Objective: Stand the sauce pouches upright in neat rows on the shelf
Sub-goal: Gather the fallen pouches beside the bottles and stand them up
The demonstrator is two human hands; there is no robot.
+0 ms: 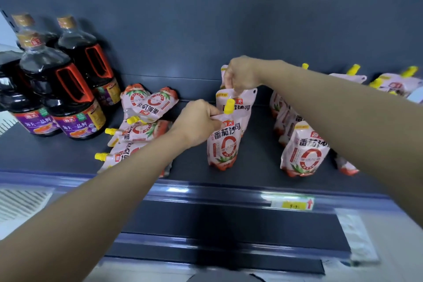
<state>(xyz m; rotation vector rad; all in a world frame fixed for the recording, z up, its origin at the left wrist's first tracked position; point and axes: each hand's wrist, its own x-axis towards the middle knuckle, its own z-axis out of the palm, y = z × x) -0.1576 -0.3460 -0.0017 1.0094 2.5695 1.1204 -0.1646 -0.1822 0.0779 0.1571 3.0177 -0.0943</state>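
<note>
- Left hand [198, 122] pinches the top edge of the front pouch [223, 142], just beside its yellow spout [229, 106]. Holding high near the spout looks like the way to steady a soft, bottom-heavy bag while its base settles.
- Right hand [240, 74] is closed on the top of the rear pouch [238, 101], standing directly behind the front one. Its spout is hidden under the fingers.
- Both pouches stand upright mid-shelf, one behind the other, labels facing the front edge. My read: a front-to-back row is being lined up, one hand per pouch so neither tips while they get squared.
- Front pouch base sits on the shelf [258, 155], set back a little from the front edge; rear pouch is closer to the back wall.
- Left of the hands: loose pile of pouches [139, 130] lying flat or leaning, spouts pointing left. Not yet stood up; likely the remaining stock to work through.
- Right of the hands, under the right forearm: a finished row [302, 149] already upright, running from front edge to back. More pouches [393, 82] sit at the far right rear corner, leaning; details blurred.
- Soy sauce bottles [66, 89] occupy the left end of the shelf, well apart from the hands.
- Judgement: roughly midway. One row done, second started, pile untouched.
- Risk: letting go before the bases sit flat, soft pouches will flop over.
</note>
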